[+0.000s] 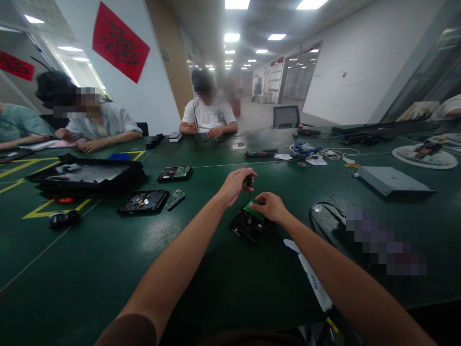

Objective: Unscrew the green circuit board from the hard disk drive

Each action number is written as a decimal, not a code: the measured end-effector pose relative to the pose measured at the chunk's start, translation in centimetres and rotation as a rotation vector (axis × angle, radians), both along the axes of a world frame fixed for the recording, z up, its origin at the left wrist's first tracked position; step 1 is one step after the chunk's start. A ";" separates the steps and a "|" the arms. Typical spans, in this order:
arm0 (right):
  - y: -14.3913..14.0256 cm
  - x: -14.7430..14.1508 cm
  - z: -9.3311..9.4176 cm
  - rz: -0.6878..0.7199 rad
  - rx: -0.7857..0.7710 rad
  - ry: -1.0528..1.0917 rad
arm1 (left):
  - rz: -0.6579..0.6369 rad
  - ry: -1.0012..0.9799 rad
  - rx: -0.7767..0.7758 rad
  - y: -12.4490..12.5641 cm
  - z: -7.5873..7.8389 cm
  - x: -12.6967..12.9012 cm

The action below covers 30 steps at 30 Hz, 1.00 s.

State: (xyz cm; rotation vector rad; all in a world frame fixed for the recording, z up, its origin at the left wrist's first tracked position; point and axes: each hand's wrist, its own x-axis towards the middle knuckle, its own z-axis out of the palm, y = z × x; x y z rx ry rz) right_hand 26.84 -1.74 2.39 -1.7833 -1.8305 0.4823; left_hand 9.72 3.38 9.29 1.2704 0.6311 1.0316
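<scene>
Nearest, at the bottom of the frame, two bare forearms reach up over the dark green table [108, 269], and a white-and-blue strap [309, 276] lies beside the right forearm. Just above the frame's centre, the right hand [271, 207] rests on a black hard drive [248, 225] lying flat on the table, its fingers curled and pinching the edge of the green circuit board [254, 210] on the drive's upper end. The left hand [236, 184] hovers just above and left of it, fingers closed around a small dark tool [248, 180] whose shape is too small to make out.

Right of the hands lies a dark curved cover [326, 221], and further right a flat grey box [392, 180]. At centre left, another opened drive [144, 202] sits with a loose green board [175, 198] just beside it; a third drive [175, 173] lies beyond them. A large black tray [86, 175] occupies the left side, next to yellow floor-style markings on the table.

Farther back, cables and papers [309, 153] are scattered at upper centre right. At the far edge, a person in a white shirt [208, 115] sits with hands together on the table, and another person [104, 122] sits at upper left. A red banner [120, 42] hangs on the wall.
</scene>
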 end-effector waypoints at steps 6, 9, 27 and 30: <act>0.1 0.1 -0.2 0.006 -0.001 -0.008 | 0.021 0.045 -0.003 0.1 0.0 -0.2; 0.2 0.1 -0.4 0.002 -0.004 -0.009 | -0.017 -0.041 -0.079 0.1 -0.1 0.0; 0.1 0.1 -0.1 0.012 0.002 -0.012 | 0.000 -0.090 -0.168 0.3 -0.3 0.2; 0.1 0.1 -0.2 0.015 0.014 -0.012 | 0.023 -0.124 -0.166 0.5 -0.6 0.3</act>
